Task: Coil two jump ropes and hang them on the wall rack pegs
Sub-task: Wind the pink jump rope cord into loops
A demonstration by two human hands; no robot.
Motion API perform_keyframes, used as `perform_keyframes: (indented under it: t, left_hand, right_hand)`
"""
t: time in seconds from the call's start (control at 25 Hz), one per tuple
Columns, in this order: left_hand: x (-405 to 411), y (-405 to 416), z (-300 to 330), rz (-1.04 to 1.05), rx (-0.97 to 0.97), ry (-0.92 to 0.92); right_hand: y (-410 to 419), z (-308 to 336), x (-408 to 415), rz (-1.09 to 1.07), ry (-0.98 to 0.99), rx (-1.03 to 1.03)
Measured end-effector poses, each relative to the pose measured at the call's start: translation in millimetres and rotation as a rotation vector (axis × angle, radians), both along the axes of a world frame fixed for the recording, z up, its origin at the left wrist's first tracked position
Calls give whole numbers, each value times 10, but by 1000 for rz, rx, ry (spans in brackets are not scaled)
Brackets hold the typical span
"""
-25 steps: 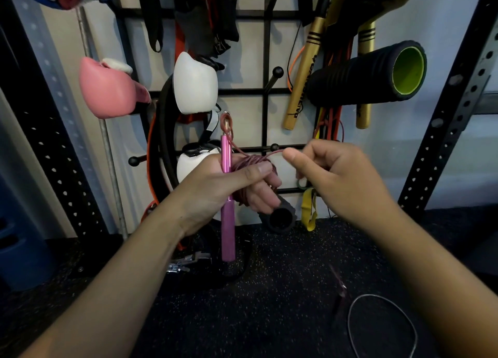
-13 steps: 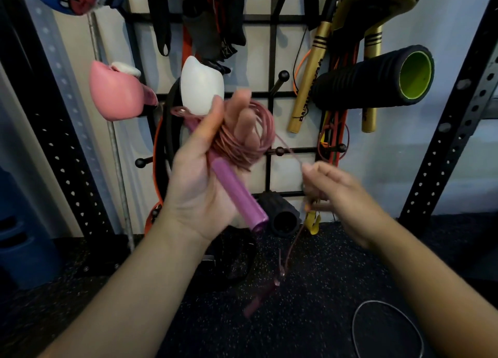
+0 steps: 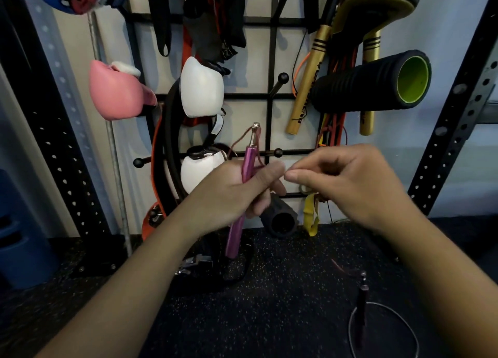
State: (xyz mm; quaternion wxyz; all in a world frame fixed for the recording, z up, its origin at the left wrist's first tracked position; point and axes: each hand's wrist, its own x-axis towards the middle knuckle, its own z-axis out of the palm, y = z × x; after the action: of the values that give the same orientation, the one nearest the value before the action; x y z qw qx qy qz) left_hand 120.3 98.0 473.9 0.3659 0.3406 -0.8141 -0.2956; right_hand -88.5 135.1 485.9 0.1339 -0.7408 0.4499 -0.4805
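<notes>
My left hand (image 3: 237, 193) grips a pink jump rope handle (image 3: 248, 163) held nearly upright, its metal tip pointing up, with thin reddish cord wound around the fingers. My right hand (image 3: 347, 185) pinches the same cord just right of the left thumb. The rope's other handle (image 3: 361, 298) dangles blurred at lower right, above the floor. A second, grey rope (image 3: 398, 317) lies in a loop on the floor there. The black wall rack (image 3: 272, 96) stands behind my hands, with bare ball-tipped pegs (image 3: 282, 77) (image 3: 278, 152) near the middle.
Pink (image 3: 118, 90) and white boxing gloves (image 3: 202, 88), gold-handled sticks (image 3: 307, 85), straps and a black foam roller with a green core (image 3: 377, 82) hang on the rack. A smaller roller (image 3: 280, 217) and a yellow band (image 3: 310, 214) sit low. Perforated black uprights flank both sides.
My left hand has rolled back down so the pink handle stands upright again. My right hand rose and closed in on the left with the cord. The loose handle swung to the right.
</notes>
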Motion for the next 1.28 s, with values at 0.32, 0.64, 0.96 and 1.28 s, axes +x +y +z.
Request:
perform_keyframes:
  t: [0.32,0.64,0.96,1.28]
  left_hand:
    - [-24,-29,21,-110,187,166]
    - [41,-11,27,-426,645,494]
    - [-121,-9,109,-545,762,1340]
    - [-66,-122,-97,203,6,214]
  right_hand:
    - [-75,-46,-51,82,28,104]
    - [-149,-161,-4,-37,-223,4]
    - [-165,-544,162,274,-202,578]
    - [-68,-266,187,120,249,266]
